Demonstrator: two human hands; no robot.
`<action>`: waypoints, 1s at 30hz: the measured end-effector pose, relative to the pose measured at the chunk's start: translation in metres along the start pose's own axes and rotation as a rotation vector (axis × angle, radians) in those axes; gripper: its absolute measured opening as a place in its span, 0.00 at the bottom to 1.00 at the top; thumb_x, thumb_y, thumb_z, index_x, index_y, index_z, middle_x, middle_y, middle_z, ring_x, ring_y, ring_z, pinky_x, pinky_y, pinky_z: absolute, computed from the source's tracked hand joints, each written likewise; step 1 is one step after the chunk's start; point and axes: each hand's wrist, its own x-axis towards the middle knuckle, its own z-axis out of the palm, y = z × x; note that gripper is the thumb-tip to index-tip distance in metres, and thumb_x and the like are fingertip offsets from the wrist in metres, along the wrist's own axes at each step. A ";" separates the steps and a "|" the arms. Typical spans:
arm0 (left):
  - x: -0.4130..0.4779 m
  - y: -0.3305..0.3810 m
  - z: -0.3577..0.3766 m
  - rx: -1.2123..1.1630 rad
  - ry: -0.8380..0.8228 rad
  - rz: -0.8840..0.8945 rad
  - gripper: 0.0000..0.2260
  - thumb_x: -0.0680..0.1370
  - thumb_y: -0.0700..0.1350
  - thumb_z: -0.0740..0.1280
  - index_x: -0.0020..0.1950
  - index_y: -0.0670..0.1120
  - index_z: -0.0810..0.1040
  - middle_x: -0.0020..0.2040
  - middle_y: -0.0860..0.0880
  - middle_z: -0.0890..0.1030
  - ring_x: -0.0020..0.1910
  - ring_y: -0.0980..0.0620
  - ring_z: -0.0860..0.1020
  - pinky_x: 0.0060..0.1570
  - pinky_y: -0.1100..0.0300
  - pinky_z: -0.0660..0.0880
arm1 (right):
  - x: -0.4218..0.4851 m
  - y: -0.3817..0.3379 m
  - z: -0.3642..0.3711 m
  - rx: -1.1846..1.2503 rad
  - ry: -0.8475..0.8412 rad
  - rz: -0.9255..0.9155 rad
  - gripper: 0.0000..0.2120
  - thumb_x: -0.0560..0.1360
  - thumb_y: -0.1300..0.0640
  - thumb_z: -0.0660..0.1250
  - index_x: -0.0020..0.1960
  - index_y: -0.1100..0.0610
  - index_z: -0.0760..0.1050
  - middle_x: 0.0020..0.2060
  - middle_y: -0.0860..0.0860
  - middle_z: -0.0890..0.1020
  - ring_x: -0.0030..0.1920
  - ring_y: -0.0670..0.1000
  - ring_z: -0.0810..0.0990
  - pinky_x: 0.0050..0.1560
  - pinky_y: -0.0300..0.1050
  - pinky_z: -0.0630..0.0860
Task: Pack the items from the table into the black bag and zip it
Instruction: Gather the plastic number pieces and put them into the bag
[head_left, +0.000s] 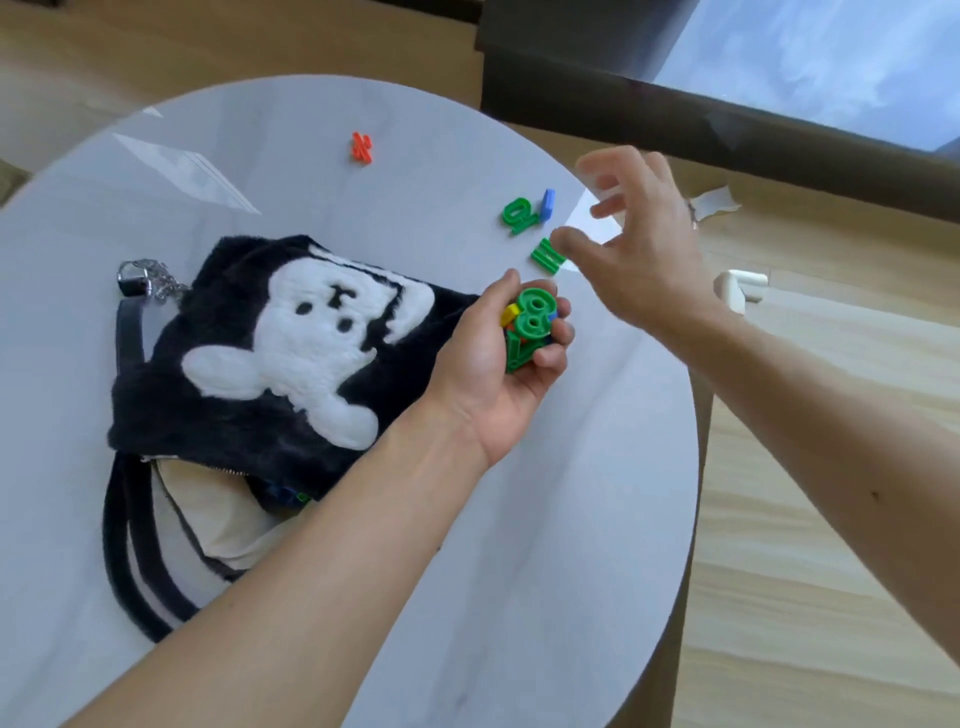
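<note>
Gathering step: the left hand (493, 364) curls round plastic pieces (530, 327), the black bag (249, 364) just to its left. The right hand (644, 254), fingers spread, hovers by a green piece (546, 255); pinching it likely comes next.

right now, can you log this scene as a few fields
left hand: grips a bunch of pieces, green 8 on top
right hand: open, fingers spread, thumb tip by the equals sign
loose on table: red piece, green number, blue piece, equals sign
bag: lies on table, zip open, pale lining shows
packing: not finished
</note>
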 end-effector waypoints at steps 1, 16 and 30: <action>0.000 0.004 -0.002 0.008 0.012 0.004 0.14 0.82 0.48 0.61 0.40 0.42 0.77 0.37 0.45 0.76 0.30 0.53 0.73 0.21 0.68 0.66 | 0.018 0.004 0.008 -0.101 -0.101 0.044 0.31 0.72 0.48 0.76 0.71 0.48 0.67 0.67 0.51 0.69 0.57 0.48 0.75 0.47 0.38 0.78; -0.010 0.041 -0.026 -0.087 0.029 0.003 0.14 0.82 0.46 0.61 0.40 0.41 0.76 0.35 0.45 0.75 0.30 0.53 0.73 0.21 0.69 0.65 | 0.076 0.026 0.062 -0.564 -0.421 -0.257 0.23 0.75 0.60 0.73 0.67 0.47 0.72 0.59 0.55 0.70 0.55 0.60 0.76 0.52 0.53 0.79; -0.005 0.065 -0.024 -0.100 0.076 0.059 0.14 0.83 0.47 0.60 0.42 0.41 0.77 0.36 0.44 0.76 0.35 0.50 0.75 0.27 0.66 0.74 | 0.030 -0.094 -0.006 0.372 -0.511 -0.268 0.19 0.72 0.63 0.74 0.60 0.53 0.76 0.49 0.47 0.78 0.46 0.52 0.83 0.40 0.43 0.83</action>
